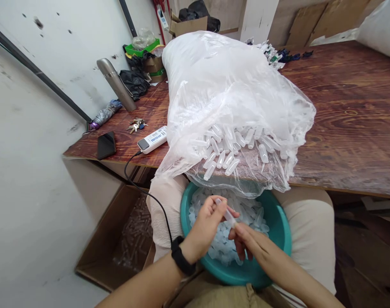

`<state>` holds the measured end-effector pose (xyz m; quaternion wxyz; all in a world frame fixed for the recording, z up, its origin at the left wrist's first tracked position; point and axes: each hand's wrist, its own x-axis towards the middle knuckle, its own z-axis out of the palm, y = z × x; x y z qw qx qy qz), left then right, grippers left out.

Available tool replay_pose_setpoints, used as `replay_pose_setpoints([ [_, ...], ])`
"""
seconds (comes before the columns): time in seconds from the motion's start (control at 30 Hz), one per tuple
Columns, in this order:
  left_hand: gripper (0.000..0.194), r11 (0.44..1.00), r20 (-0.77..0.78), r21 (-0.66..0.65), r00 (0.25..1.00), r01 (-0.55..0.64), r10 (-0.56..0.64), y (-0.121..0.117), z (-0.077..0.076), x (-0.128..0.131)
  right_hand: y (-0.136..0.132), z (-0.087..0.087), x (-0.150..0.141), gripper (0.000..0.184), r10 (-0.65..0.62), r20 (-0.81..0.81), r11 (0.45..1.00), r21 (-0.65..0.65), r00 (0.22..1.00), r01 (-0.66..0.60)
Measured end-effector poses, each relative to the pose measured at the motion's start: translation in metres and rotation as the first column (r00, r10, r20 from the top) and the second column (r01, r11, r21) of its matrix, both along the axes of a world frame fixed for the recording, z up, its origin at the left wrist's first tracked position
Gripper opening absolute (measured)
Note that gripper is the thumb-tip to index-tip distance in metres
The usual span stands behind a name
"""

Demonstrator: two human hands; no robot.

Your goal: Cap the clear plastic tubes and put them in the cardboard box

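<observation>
Where the two hands meet: left hand (210,218) grasps the upper end of one plastic tube (228,216), right hand (246,239) pinches its lower end, above the basin (286,239).
Basin: round teal plastic, between the person's legs, with many whitish, half-clear pieces (225,246) inside.
Floor box (88,261): open brown cardboard at the left, small clear pieces inside.
Bag (220,81): big, wrinkled, thin plastic; loose tubes (227,158), smooth and frosted, lie at its open mouth; it hides what is behind.
Table (349,128): dark reddish, with wood grain.
Left of bag: white device (153,140) with black cable (162,207), phone (106,145), keys (137,125), folded umbrella (105,114), metal bottle (117,85).
Farther: green tray (129,49) with crumpled clear plastic (144,39).
</observation>
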<state>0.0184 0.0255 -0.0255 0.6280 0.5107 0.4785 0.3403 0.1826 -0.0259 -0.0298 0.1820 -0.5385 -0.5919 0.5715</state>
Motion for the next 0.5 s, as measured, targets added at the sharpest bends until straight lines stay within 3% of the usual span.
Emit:
replay_pose_setpoints([
  [0.1, 0.028, 0.955, -0.352, 0.162, 0.919, 0.249, -0.179, 0.034, -0.010, -0.008, 0.005, -0.003, 0.006, 0.024, 0.260, 0.366, 0.954, 0.045, 0.894, -0.295],
  [0.17, 0.018, 0.908, -0.434, 0.207, 0.866, 0.364, -0.248, 0.055, -0.015, -0.012, 0.008, -0.006, 0.004, 0.038, 0.368, 0.457, 0.906, 0.020, 0.810, -0.423],
  [0.2, 0.021, 0.879, -0.471, 0.227, 0.838, 0.419, -0.278, 0.063, -0.016, -0.013, 0.009, -0.008, 0.001, 0.044, 0.404, 0.457, 0.889, 0.009, 0.792, -0.458],
  [0.3, 0.029, 0.795, -0.576, 0.255, 0.746, 0.551, -0.333, 0.079, -0.019, -0.009, 0.011, -0.013, -0.009, 0.047, 0.438, 0.442, 0.872, 0.005, 0.783, -0.490],
  [0.5, 0.019, 0.672, -0.737, 0.224, 0.574, 0.706, -0.357, 0.083, -0.022, 0.001, 0.010, -0.018, -0.017, 0.045, 0.385, 0.477, 0.892, 0.029, 0.790, -0.452],
])
